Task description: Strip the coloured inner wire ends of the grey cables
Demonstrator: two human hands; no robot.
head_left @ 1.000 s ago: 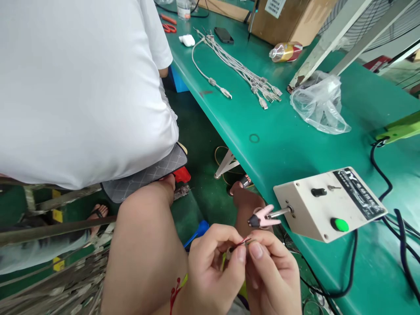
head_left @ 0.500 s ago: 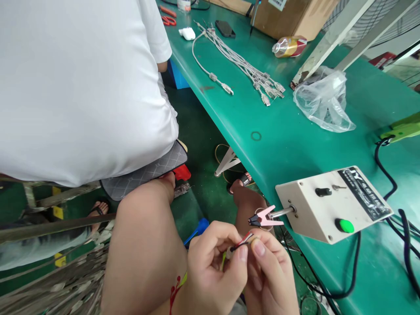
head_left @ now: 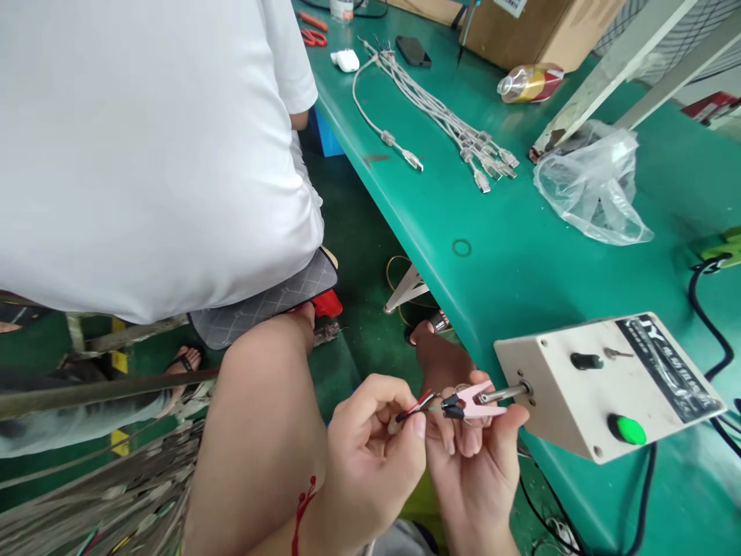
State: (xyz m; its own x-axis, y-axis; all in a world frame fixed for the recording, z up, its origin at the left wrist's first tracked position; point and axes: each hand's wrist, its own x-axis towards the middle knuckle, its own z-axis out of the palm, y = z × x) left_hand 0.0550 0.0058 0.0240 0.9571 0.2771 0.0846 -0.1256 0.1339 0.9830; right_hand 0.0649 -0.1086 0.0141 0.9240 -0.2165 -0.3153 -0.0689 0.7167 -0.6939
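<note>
My left hand [head_left: 376, 455] pinches a cable end [head_left: 412, 409] with thin red, black and other wires sticking out to the right. My right hand [head_left: 478, 455] has its thumb and fingers on the handles of a pink clip [head_left: 482, 401] with black tips. The clip sits on a metal shaft [head_left: 505, 394] from a beige control box [head_left: 602, 386] with a black knob and a green button. The clip's black tips are beside the wire ends; whether they grip a wire is too small to tell.
On the green table [head_left: 428, 224] lie grey USB cables [head_left: 440, 116], a plastic bag [head_left: 596, 185], a bottle [head_left: 529, 83] and a phone [head_left: 413, 51]. A person in a white shirt [head_left: 156, 154] sits at left. Many cables hang at lower left.
My right hand has left the wires and moved onto the pink clip's handles. My left hand still holds the cable, its wires now at the clip's tips. The view has shifted slightly.
</note>
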